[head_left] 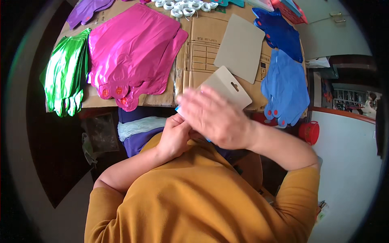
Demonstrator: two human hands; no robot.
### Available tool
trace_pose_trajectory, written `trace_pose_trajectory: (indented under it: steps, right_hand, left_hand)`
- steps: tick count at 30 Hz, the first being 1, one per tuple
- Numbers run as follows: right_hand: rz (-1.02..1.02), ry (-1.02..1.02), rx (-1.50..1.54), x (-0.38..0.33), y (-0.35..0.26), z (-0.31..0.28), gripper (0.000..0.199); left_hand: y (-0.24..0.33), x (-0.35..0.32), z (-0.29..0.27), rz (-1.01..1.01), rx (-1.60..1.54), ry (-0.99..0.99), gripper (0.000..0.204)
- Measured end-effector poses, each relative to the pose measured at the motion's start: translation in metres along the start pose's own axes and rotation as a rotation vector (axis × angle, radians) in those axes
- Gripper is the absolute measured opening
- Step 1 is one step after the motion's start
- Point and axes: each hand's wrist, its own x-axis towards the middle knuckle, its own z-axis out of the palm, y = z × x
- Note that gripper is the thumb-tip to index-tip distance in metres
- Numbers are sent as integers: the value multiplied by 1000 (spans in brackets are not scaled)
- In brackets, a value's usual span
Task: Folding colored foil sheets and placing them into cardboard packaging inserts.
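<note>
Lying at the far left of the bench point(202, 52), which is covered with flattened cardboard, is a stack of green foil balloons point(65, 75), their necks pointing toward the person. Just beside it to the right sits a stack of pink foil balloons point(133, 52), with a purple foil balloon point(85, 10) above them at the far edge. White ribbon coils point(184, 6) lie along the far edge near centre.

Below the bench edge, the left hand point(174, 137) is curled closed, its fingers pinching the lower end of a grey hang card point(229, 87) that has a slot near its top. A sliver of light blue shows under the card. The right hand point(216, 119) lies flat over the card with fingers spread slightly, pressing down; motion blur hides its fingertips.

A second, plain grey card point(240, 48) rests on the bench behind. To the right lie dark blue foil balloons point(279, 32) and, nearer, light blue foil balloons point(285, 87). A red cup point(310, 131) stands below them at the right.
</note>
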Motion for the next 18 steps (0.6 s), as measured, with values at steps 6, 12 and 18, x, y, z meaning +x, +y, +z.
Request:
trace_pose_trajectory:
  steps: [6,12,18]
  right_hand:
    - [174,-191,55,-29,17,44,94]
    - [155,-240,123,-27,19,36,97]
    - [91,-284,123,-28,19,38,102]
  left_hand:
    - [3,1,7,-11,85,73,21]
    - [8,-3,14,-37,25,90,18]
    - [2,-1,3,-37,18,59,17]
